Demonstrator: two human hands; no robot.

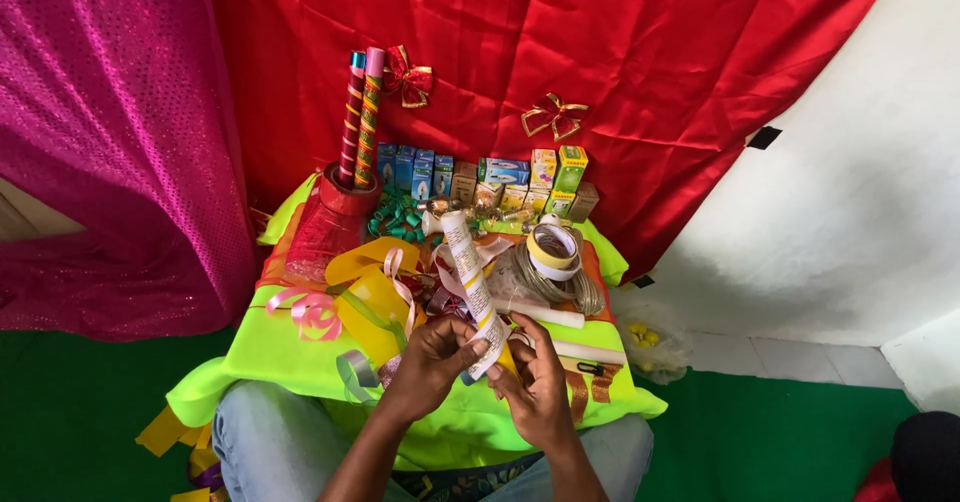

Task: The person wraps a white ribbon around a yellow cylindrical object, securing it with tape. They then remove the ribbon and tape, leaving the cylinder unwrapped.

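Note:
My left hand [432,362] and my right hand [531,379] both grip the near end of a long white tube with printed stripes [468,272], which points away from me over a low table covered in bright yellow-green cloth [290,347]. The fingers of both hands meet at the tube's lower end. Under the hands lie yellow ribbon and a brown strip [578,390]. My knees in blue jeans [265,442] show below the table edge.
On the table sit a roll of yellow tape [553,250], a coil of pale cord [585,290], pink curled ribbon [310,310], a wide yellow ribbon [372,307], a red holder with two patterned sticks [352,127], a row of small boxes [480,174]. Red cloth hangs behind.

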